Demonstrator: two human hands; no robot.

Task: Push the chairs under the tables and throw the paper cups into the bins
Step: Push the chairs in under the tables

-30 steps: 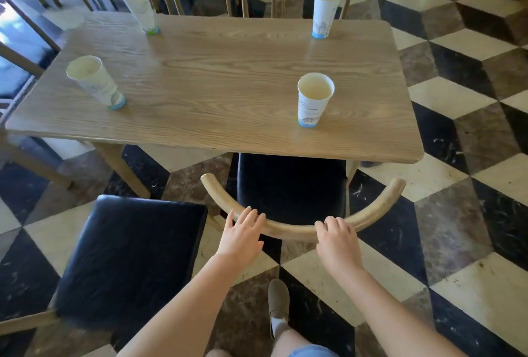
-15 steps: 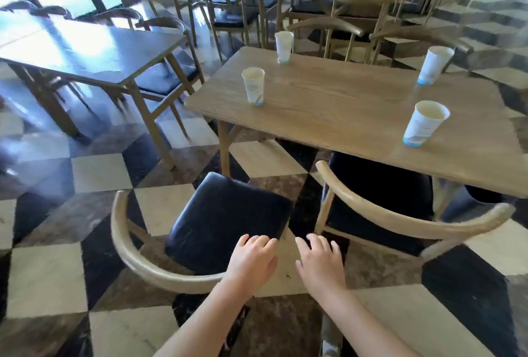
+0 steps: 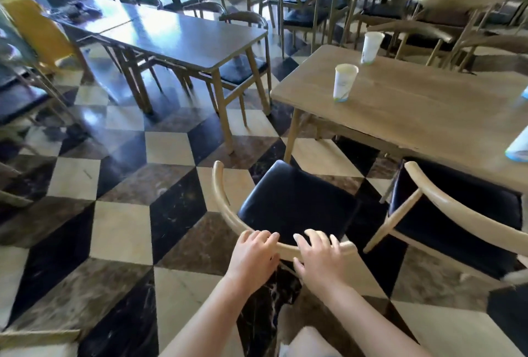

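Two hands on the back rail of one pulled-out chair beside a desk carrying cups.

A dark desk [image 3: 183, 34] stands at left, bare. The left hand [image 3: 253, 254] and right hand [image 3: 318, 256] rest side by side on the curved rail of the near chair [image 3: 294, 202], fingers [image 3: 314, 238] draped over it, the grip loose rather than closed. Its black seat stands clear of the wooden desk [image 3: 414, 105]. A second chair [image 3: 454, 214] sits partly under that desk. Two whole paper cups [image 3: 345, 82] stand upright there; two more are cut off at the right edge.
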